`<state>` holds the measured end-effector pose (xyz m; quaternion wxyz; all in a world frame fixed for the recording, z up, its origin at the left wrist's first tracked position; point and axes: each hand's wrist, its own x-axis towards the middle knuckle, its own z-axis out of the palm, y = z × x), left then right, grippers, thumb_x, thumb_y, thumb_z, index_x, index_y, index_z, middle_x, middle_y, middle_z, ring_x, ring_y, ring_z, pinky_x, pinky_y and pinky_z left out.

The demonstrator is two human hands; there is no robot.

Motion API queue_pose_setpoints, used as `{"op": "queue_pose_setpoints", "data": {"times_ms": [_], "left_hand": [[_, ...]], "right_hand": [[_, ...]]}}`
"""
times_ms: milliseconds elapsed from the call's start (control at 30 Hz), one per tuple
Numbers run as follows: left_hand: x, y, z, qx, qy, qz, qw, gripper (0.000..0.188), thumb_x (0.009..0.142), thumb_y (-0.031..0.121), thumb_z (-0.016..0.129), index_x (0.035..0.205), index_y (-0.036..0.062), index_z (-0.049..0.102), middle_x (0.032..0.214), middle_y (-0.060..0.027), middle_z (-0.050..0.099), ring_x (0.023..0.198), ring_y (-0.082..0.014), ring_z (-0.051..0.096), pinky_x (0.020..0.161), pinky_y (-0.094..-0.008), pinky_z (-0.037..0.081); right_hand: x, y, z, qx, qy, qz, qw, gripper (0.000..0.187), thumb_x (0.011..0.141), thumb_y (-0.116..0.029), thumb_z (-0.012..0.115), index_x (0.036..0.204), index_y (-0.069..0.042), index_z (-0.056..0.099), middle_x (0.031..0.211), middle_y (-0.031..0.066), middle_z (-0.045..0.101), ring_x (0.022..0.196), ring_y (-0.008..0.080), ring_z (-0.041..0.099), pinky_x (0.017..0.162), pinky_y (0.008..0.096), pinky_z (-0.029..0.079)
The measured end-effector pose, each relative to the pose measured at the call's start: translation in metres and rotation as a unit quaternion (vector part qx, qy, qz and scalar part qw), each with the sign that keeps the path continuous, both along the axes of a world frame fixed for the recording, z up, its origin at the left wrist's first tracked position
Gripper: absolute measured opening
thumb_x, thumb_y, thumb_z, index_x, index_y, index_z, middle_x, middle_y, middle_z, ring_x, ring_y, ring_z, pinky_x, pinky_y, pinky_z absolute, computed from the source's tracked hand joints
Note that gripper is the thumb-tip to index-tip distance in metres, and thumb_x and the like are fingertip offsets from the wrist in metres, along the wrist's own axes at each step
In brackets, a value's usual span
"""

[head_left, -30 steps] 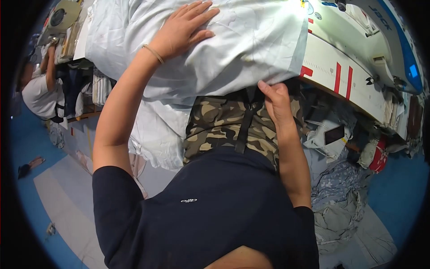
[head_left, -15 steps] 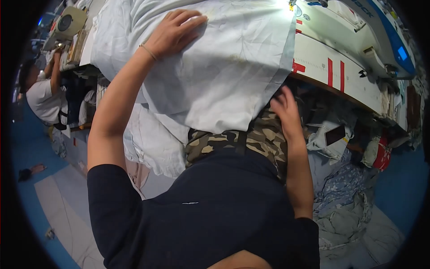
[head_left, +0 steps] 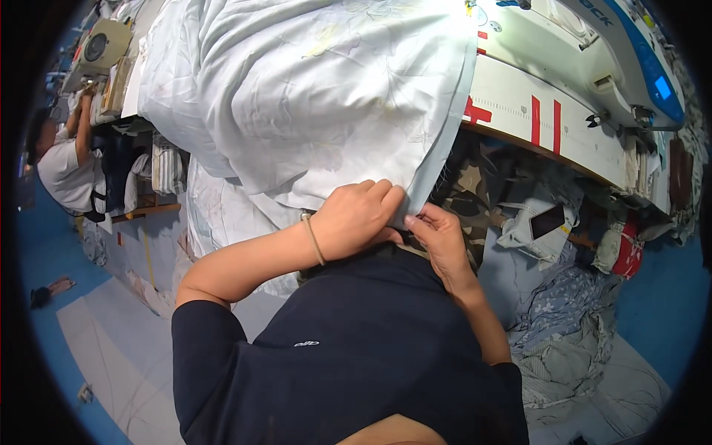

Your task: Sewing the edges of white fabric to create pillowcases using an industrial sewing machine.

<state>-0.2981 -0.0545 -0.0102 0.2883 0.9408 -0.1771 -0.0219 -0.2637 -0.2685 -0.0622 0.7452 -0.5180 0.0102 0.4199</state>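
A large white fabric sheet (head_left: 297,96) with a faint floral print drapes off the sewing table (head_left: 512,107) toward my lap. Both my hands are at its near right corner, close to my waist. My left hand (head_left: 356,215), with a band at the wrist, is closed over the fabric's lower edge. My right hand (head_left: 439,236) pinches the corner between thumb and fingers, right beside the left. A grey-blue edge strip runs along the sheet's right side up to the sewing machine (head_left: 630,59), whose needle area lies at the top of the view.
Red tape strips (head_left: 535,119) mark the table. Right of my legs hang a white bag (head_left: 519,230) with a dark phone (head_left: 547,221) and a red-and-white bundle (head_left: 627,251). Crumpled fabric (head_left: 567,319) lies below. At far left another person (head_left: 70,163) works at a machine.
My left hand has come down from the top of the sheet to its near corner. My right hand has moved down and left and now grips the same corner.
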Motion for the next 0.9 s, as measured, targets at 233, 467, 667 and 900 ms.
{"op": "queue_pose_setpoints", "data": {"times_ms": [233, 467, 667, 900], "left_hand": [[0.0, -0.002, -0.007, 0.058, 0.048, -0.044, 0.996, 0.023, 0.079, 0.012, 0.071, 0.097, 0.0058, 0.059, 0.082, -0.0105, 0.06, 0.073, -0.0327, 0.065, 0.06, -0.0443, 0.051], [0.009, -0.024, 0.063, 0.022, 0.011, -0.121, 0.992, 0.009, 0.079, 0.012, 0.067, 0.087, 0.0081, 0.065, 0.092, -0.0081, 0.058, 0.083, -0.0285, 0.065, 0.065, -0.0403, 0.053], [0.027, -0.055, 0.02, 0.002, 0.078, -0.206, 0.975, 0.014, 0.078, 0.013, 0.066, 0.091, 0.0094, 0.071, 0.104, -0.0078, 0.057, 0.099, -0.0256, 0.059, 0.08, -0.0346, 0.054], [0.038, -0.056, 0.02, 0.01, 0.001, -0.216, 0.976, 0.015, 0.079, 0.011, 0.065, 0.093, 0.0081, 0.069, 0.104, -0.0084, 0.058, 0.101, -0.0252, 0.06, 0.081, -0.0365, 0.055]], "right_hand": [[-0.005, -0.021, 0.0, -0.03, -0.021, 0.006, 0.999, 0.007, 0.1, -0.003, 0.063, 0.099, 0.001, 0.069, 0.077, -0.0002, 0.064, 0.071, 0.0063, 0.062, 0.065, 0.0205, 0.049], [-0.016, -0.033, 0.006, -0.033, -0.044, -0.033, 0.998, 0.007, 0.1, -0.001, 0.063, 0.103, 0.001, 0.068, 0.083, 0.0015, 0.066, 0.074, 0.0075, 0.062, 0.07, 0.0219, 0.05], [-0.013, -0.05, 0.004, -0.063, -0.157, -0.033, 0.985, 0.013, 0.094, 0.002, 0.065, 0.106, 0.004, 0.071, 0.088, 0.0057, 0.07, 0.078, 0.0136, 0.069, 0.071, 0.0257, 0.053], [0.054, -0.031, 0.023, -0.224, -0.705, -0.086, 0.668, 0.03, 0.074, 0.003, 0.072, 0.103, -0.005, 0.075, 0.103, 0.0087, 0.071, 0.109, 0.0294, 0.062, 0.09, 0.0402, 0.048]]}}
